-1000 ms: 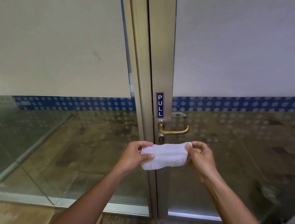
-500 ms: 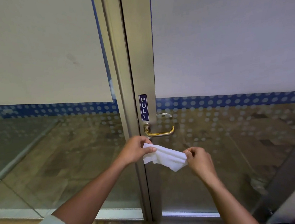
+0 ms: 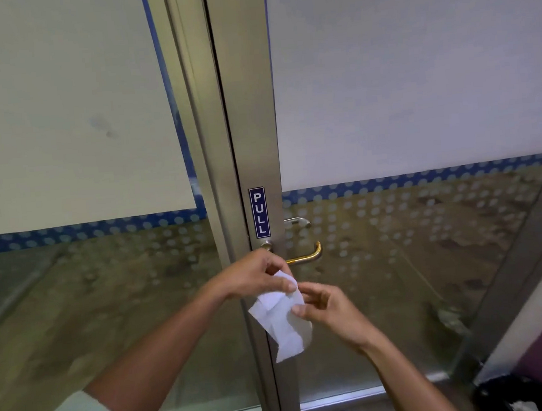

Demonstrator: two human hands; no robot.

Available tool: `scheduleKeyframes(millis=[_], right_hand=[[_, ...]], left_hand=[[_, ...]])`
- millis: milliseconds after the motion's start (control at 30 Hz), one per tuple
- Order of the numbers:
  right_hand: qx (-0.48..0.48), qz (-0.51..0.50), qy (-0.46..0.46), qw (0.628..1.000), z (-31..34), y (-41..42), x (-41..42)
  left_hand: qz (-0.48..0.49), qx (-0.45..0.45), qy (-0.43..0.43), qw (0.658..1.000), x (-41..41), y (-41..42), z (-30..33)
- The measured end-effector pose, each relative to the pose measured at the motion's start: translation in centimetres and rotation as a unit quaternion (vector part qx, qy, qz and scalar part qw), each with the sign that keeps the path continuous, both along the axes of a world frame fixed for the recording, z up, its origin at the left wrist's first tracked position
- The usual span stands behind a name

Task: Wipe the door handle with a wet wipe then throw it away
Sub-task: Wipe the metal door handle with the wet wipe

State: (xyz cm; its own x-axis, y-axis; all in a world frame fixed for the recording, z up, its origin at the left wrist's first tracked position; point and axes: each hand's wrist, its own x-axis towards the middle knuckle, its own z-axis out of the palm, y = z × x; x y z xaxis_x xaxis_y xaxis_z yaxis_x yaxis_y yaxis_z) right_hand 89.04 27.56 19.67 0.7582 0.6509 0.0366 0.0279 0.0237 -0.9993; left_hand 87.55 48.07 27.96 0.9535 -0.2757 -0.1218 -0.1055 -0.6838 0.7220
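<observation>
A brass door handle [image 3: 309, 256] sticks out to the right of the metal door frame [image 3: 249, 109], just below a blue PULL sign [image 3: 259, 212]. My left hand [image 3: 255, 276] pinches the top corner of a white wet wipe [image 3: 282, 321], which hangs down loosely in front of the frame. The left hand covers the handle's base. My right hand [image 3: 324, 308] touches the wipe's right edge with thumb and fingers, just below the handle.
Frosted glass panels [image 3: 414, 64] fill both sides of the frame, with clear glass below a blue dotted strip. A second, silver handle [image 3: 298, 221] shows behind the glass. A dark bin with a black liner [image 3: 511, 394] sits at the bottom right by a purple wall.
The wipe was stretched flat between both hands; now it hangs down from my left hand. Both hands have closed in toward each other just under the handle. The view has shifted right.
</observation>
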Motion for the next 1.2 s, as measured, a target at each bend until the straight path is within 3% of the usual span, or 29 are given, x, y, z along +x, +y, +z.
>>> scheduleKeyframes(millis=[200, 300, 400, 467, 533, 600, 667, 800, 900, 1200], right_hand=[[-0.003, -0.116, 0.028, 0.993, -0.8, 2.2, -0.7], [0.008, -0.172, 0.067, 0.983, -0.9, 2.7, -1.3], [-0.011, -0.218, 0.093, 0.971, -0.2, 2.8, -1.4], [-0.045, -0.247, 0.069, 0.966, 0.5, 2.9, -1.1], [-0.090, -0.282, 0.026, 0.955, 1.2, 3.1, -0.6], [-0.135, -0.318, -0.023, 0.938, 1.6, 3.4, 0.1], [-0.188, -0.344, -0.084, 0.916, 2.2, 3.8, 0.8], [-0.284, -0.383, -0.205, 0.855, 3.3, 4.5, 2.6], [-0.348, -0.387, -0.247, 0.817, 4.3, 5.8, 4.6], [-0.411, -0.305, -0.236, 0.826, 4.9, 12.8, 9.5]], left_hand=[[0.021, 0.008, -0.052, 0.998, 2.3, 3.5, -0.3], [0.081, -0.022, -0.088, 0.993, 3.6, 5.4, -1.6], [0.110, 0.036, -0.192, 0.975, 4.9, 7.1, -2.2], [0.049, 0.171, -0.362, 0.915, 6.0, 8.3, -2.2], [-0.011, 0.278, -0.529, 0.802, 7.1, 9.5, -2.0], [-0.052, 0.358, -0.599, 0.715, 8.2, 10.0, -1.7], [-0.071, 0.415, -0.603, 0.677, 9.6, 10.4, -1.3], [-0.066, 0.494, -0.560, 0.662, 11.9, 10.4, -1.0], [-0.057, 0.525, -0.562, 0.636, 12.9, 10.7, -1.6], [-0.045, 0.546, -0.595, 0.588, 13.4, 10.8, -2.4]])
